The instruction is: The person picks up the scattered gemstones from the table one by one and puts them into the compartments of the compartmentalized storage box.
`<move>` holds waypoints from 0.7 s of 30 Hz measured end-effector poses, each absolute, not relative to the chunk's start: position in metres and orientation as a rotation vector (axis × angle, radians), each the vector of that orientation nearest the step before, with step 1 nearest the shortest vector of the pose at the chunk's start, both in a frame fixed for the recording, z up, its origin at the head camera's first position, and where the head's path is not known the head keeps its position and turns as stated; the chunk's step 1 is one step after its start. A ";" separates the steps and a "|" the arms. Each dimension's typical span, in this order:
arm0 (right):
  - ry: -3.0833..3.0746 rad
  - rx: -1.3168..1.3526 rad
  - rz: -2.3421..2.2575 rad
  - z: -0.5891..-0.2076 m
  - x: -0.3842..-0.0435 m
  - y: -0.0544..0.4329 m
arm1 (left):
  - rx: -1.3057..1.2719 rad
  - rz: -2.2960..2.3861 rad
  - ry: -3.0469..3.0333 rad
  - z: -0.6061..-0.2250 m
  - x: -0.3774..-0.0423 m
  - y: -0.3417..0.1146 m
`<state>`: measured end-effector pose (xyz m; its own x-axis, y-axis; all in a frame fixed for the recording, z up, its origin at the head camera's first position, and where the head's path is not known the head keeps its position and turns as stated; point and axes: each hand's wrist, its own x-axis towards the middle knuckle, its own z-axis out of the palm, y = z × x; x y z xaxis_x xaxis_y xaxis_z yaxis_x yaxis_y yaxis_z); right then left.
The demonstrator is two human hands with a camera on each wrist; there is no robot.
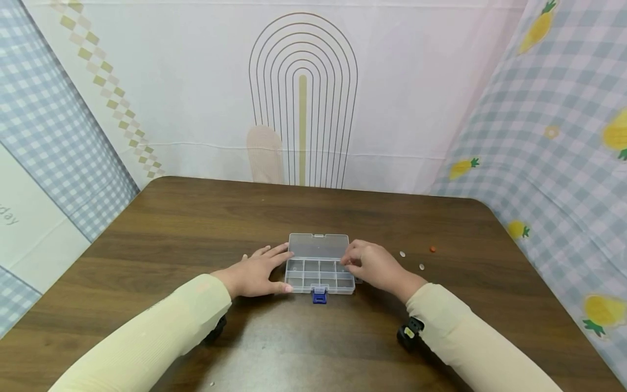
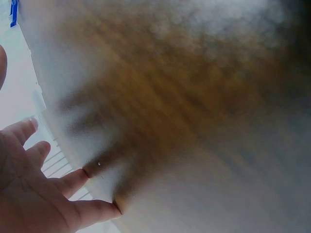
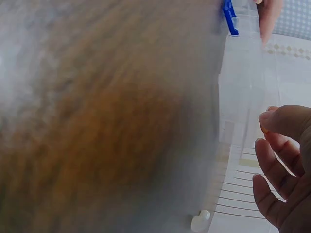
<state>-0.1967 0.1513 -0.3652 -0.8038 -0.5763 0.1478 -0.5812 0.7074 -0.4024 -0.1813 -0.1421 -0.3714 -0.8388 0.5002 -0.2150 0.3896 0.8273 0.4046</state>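
Observation:
A clear plastic compartment box [image 1: 320,275] with a blue latch [image 1: 319,296] lies on the table, its lid [image 1: 318,246] folded back. My left hand [image 1: 257,274] rests at the box's left side, fingers straight and spread, thumb at the front left corner. Over the right-hand compartments is my right hand [image 1: 374,265], its thumb and index finger together. Between those fingertips a small orange piece [image 3: 264,129] shows, mostly hidden by the fingers. Small whitish bits show in a left and a right compartment.
Right of the box on the brown wooden table [image 1: 220,218] lie two small white pieces, one nearer the back [image 1: 402,254], and an orange-red piece [image 1: 432,249]. A rounded white piece [image 3: 200,221] appears beside the box in the right wrist view. Patterned cloth hangs behind.

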 end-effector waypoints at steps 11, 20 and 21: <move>-2.892 1.010 0.528 -0.365 -0.195 0.149 | 0.671 0.509 2.693 -0.371 -0.181 -0.142; -2.867 0.994 0.581 -0.362 -0.193 0.151 | 0.669 0.510 2.691 -0.370 -0.181 -0.141; -2.862 0.992 0.591 -0.362 -0.192 0.151 | 0.667 0.509 2.691 -0.370 -0.181 -0.141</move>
<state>-0.1923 0.1514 -0.3616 -0.7919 -0.5853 0.1742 -0.6064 0.7202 -0.3369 -0.1810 -0.1409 -0.3699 -0.8392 0.4977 -0.2193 0.3831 0.8271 0.4112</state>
